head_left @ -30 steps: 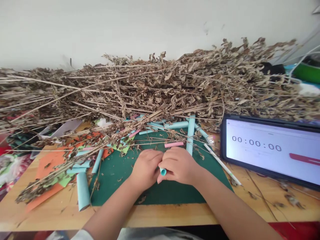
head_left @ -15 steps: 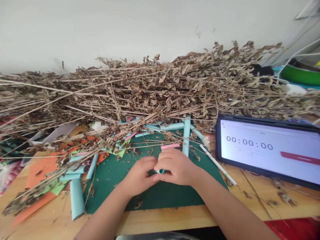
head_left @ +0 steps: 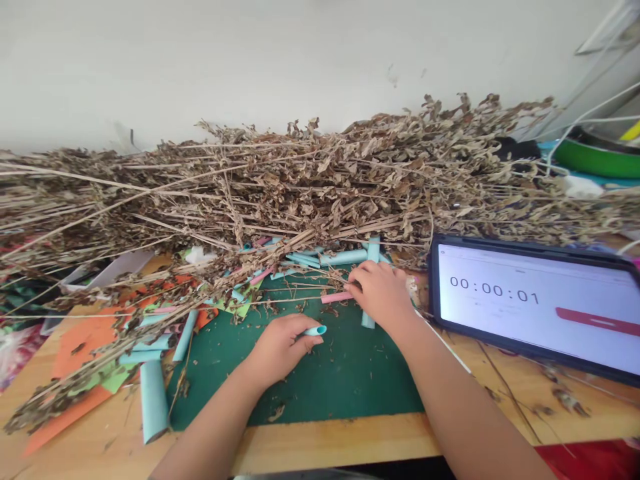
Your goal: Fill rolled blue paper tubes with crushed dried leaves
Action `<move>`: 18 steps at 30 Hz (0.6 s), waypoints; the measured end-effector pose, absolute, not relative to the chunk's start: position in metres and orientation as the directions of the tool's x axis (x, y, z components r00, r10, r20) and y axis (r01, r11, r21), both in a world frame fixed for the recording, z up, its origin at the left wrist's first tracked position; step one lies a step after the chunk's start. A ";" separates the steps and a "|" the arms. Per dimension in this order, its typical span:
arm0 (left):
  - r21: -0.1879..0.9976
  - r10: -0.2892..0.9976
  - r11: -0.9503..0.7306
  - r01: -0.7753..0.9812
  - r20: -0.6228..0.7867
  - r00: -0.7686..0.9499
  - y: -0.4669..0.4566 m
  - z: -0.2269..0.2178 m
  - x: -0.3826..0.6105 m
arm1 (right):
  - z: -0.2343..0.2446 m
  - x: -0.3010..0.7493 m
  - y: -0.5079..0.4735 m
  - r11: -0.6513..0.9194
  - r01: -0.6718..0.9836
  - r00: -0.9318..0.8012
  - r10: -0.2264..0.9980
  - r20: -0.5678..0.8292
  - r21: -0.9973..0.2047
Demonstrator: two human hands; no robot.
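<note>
My left hand [head_left: 285, 347] is closed around a small rolled blue paper tube [head_left: 316, 330], whose open end sticks out between thumb and forefinger above the green mat [head_left: 345, 387]. With fingers curled, my right hand [head_left: 383, 293] is at the right end of a pink paper tube [head_left: 336, 297]; its fingertips hide that end and meet thin dry stems. Beneath the right hand lies a longer blue tube [head_left: 369, 319], its middle covered. More blue tubes [head_left: 345, 257] lie along the back of the mat.
A heap of dried leafy stalks [head_left: 320, 180] spans the back by the wall. At the right stands a tablet [head_left: 500, 313] showing a timer. On the left are orange paper [head_left: 85, 340] and a wide blue tube [head_left: 154, 400]. A white stick [head_left: 447, 343] lies by my right forearm.
My right hand has left the blue paper tube and moved up and right to the pink tube. The left hand keeps the blue tube. The timer went from 00 to 01.
</note>
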State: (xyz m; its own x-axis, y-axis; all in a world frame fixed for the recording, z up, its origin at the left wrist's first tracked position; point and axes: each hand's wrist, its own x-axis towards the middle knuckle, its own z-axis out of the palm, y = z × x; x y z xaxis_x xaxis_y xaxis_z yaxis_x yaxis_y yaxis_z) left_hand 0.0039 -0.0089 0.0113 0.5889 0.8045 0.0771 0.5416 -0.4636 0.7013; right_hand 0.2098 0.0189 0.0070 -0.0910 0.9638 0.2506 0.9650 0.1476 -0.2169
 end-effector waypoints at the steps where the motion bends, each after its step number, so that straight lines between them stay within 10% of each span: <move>1: 0.697 0.813 -0.468 0.544 0.098 0.574 -0.009 0.011 0.004 | 0.006 0.209 0.019 0.155 0.964 -0.100 0.965 0.244 -0.217; 9: 0.646 0.829 -0.517 0.562 0.214 0.517 -0.009 0.007 0.001 | 0.018 0.213 0.016 0.133 0.968 -0.084 0.971 0.222 -0.215; 18: 0.633 0.846 -0.471 0.614 0.129 0.517 -0.005 0.007 0.002 | 0.055 0.321 0.051 -0.402 0.915 0.401 0.916 0.029 0.042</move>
State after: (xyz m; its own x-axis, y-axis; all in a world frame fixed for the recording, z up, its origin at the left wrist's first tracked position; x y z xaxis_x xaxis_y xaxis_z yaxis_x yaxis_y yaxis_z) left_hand 0.0021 -0.0052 0.0067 0.5167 0.8464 0.1290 0.6141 -0.4714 0.6330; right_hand 0.3212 0.0509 0.0551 0.4007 0.9157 0.0293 0.9148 -0.4017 0.0424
